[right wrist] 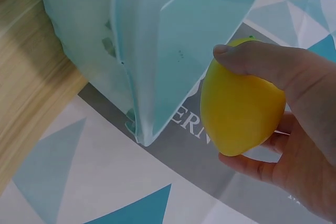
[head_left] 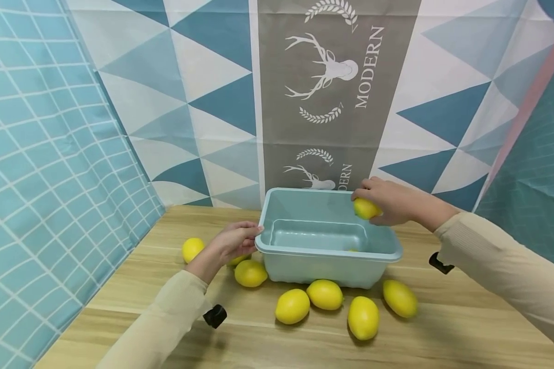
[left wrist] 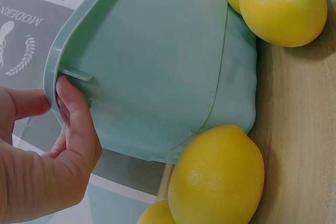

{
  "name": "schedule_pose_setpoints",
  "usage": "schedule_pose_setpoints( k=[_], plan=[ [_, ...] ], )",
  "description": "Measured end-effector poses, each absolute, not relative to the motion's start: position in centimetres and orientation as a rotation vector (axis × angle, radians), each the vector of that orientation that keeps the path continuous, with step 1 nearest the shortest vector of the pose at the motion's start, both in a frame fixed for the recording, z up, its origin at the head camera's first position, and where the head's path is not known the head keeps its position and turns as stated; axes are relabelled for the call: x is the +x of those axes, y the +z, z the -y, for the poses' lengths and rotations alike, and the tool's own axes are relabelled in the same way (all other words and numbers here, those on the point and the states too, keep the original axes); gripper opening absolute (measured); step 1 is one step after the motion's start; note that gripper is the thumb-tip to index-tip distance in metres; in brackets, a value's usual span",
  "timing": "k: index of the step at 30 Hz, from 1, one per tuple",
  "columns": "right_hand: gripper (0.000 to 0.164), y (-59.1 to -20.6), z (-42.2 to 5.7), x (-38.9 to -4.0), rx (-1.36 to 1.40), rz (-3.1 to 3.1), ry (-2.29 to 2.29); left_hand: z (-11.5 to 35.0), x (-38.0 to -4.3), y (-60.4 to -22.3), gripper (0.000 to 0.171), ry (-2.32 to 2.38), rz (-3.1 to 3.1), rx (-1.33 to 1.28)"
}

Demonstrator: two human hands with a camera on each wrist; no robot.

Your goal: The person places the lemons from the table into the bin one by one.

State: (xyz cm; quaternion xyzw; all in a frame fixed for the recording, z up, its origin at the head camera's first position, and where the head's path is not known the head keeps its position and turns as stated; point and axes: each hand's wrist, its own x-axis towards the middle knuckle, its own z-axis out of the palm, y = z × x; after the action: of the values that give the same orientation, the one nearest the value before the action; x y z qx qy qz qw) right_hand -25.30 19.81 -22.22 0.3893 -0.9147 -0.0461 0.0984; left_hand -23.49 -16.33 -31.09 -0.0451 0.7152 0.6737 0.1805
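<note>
A light blue-green plastic bin [head_left: 323,266] stands on the wooden table by the back wall. My left hand [head_left: 234,241] grips its left rim, thumb on one side and fingers under the lip, as the left wrist view shows [left wrist: 63,145]. In my right hand [head_left: 388,200] is a yellow lemon [head_left: 367,208], held above the bin's right end. The right wrist view shows this lemon [right wrist: 239,106] between thumb and fingers, apart from the bin wall. Inside the bin, a small bit of yellow [head_left: 353,250] shows over the front rim; the rest of it is hidden.
Several lemons lie on the table [head_left: 258,338]: some along the bin's front, such as one lemon [head_left: 363,318], others by my left hand, including a lemon [head_left: 251,273] near the bin's left corner. A patterned cloth [head_left: 221,102] hangs behind, with a blue checked cloth [head_left: 51,169] at left.
</note>
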Motion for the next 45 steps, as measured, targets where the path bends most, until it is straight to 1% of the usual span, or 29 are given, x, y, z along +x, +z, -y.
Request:
schedule_pose_setpoints(
  k=[11, 20, 30, 45],
  plan=[
    [0.049, -22.7, -18.9, -25.8, 1.209, 2.704, -0.236, 16.1, -23.6, -30.9, 0.041, 1.889, -2.035, -0.139],
    [0.050, -22.9, -18.2, -27.2, 1.246, 2.687, -0.211, 16.0, -23.5, -30.8, 0.042, 1.889, -2.027, -0.158],
    [0.048, -23.0, -17.9, -28.9, 1.239, 2.724, -0.187, 16.0, -23.5, -30.9, 0.040, 1.881, -2.041, -0.172],
    [0.047, -23.7, -15.4, -30.3, 1.220, 2.799, -0.158, 16.1, -23.3, -31.1, 0.037, 1.903, -2.047, -0.156]
  ],
)
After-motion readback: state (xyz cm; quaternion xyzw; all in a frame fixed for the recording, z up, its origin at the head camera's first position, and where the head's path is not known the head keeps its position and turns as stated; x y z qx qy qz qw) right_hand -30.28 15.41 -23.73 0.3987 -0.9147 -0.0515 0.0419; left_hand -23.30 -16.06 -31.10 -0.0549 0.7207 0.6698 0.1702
